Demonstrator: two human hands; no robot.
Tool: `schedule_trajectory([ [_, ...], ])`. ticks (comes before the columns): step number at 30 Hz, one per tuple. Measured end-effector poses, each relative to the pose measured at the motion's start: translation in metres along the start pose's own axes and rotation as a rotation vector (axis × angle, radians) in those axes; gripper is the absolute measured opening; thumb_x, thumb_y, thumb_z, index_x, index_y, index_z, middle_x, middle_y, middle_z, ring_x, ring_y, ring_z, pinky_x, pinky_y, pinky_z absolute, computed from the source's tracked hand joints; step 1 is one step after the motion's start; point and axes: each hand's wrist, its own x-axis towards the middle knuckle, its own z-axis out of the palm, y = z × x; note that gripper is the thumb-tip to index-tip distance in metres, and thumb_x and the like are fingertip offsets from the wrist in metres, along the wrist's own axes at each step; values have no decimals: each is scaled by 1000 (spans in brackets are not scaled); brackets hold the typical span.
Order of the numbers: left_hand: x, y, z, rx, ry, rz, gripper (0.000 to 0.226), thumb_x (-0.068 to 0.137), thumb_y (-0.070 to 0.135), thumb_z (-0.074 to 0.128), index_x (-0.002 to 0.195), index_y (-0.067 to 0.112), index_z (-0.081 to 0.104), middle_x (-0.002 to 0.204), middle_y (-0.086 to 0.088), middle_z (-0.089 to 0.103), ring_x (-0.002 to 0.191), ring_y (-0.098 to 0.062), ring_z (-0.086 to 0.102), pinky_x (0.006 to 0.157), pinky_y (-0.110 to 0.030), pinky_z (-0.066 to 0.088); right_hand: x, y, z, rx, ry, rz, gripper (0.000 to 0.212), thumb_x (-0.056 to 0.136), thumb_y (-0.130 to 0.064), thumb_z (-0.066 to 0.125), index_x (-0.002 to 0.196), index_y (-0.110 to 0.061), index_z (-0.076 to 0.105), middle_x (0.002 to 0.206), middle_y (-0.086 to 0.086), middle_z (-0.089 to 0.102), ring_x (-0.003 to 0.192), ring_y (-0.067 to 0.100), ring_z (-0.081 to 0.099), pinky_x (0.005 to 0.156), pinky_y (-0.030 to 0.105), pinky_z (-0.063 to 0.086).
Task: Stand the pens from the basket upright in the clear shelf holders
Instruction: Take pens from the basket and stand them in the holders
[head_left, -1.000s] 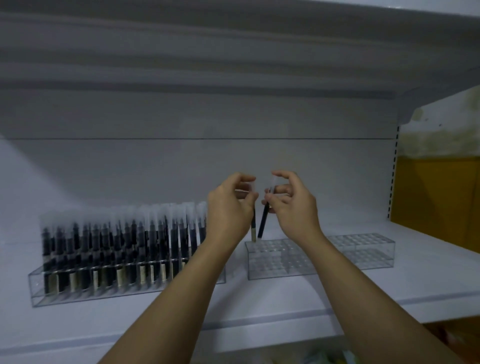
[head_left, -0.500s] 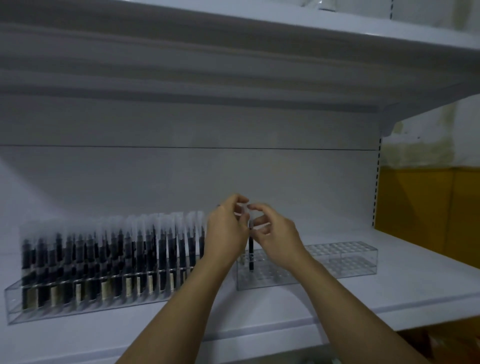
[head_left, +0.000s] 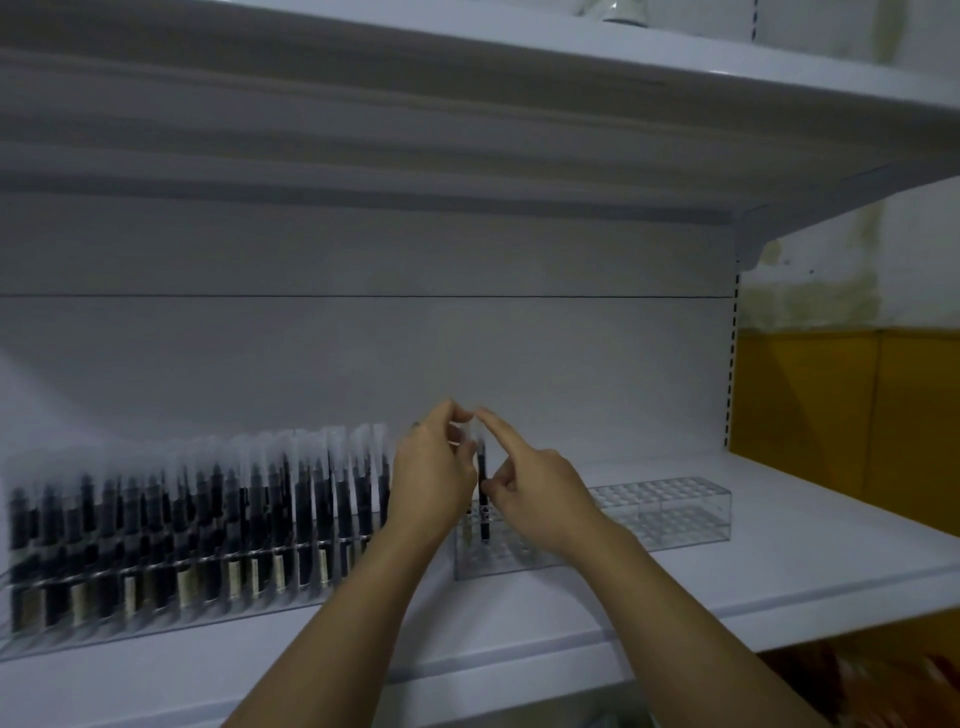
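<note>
No text legible; pale labels (head_left: 236, 576) on the pens (head_left: 301, 499), too blurred to read

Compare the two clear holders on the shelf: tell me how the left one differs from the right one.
The left holder is packed with dark pens; the right holder has only one pen showing, at its left end, with rows of bare holes. The left holder looks longer than the right holder. Both are clear and sit on the same white shelf.
</note>
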Motion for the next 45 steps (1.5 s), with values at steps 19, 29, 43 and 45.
schedule_trajectory([
  [19,-84,15,-54,80,-73,112,53,93,18,61,143,22,42,143,1,45,130,-17,43,105,-22,29,-83,-44,-16,-87,22,20,70,92,-29,62,150,-30,22,144,-1,39,129,18,42,104,29,35],
  [29,-183,13,-69,213,-75,196,36,91,24,61,126,23,56,125,4,55,118,-18,46,97,-30,38,-178,-59,10,-72,86,20,61,91,-30,63,144,-31,35,145,-9,37,130,14,39,108,31,37],
  [43,-319,-81,-23,284,-447,-78,34,92,35,59,124,24,59,118,3,61,112,-18,52,94,-32,42,-301,14,129,-57,-225,294,49,91,-33,62,136,-25,45,135,-2,44,121,19,49,96,34,44],
  [45,-331,-93,-14,292,-495,-103,35,90,34,61,123,22,59,119,0,61,112,-20,53,94,-33,43,-308,26,143,-58,-282,332,52,89,-32,65,136,-23,46,136,1,44,120,22,50,93,33,45],
])
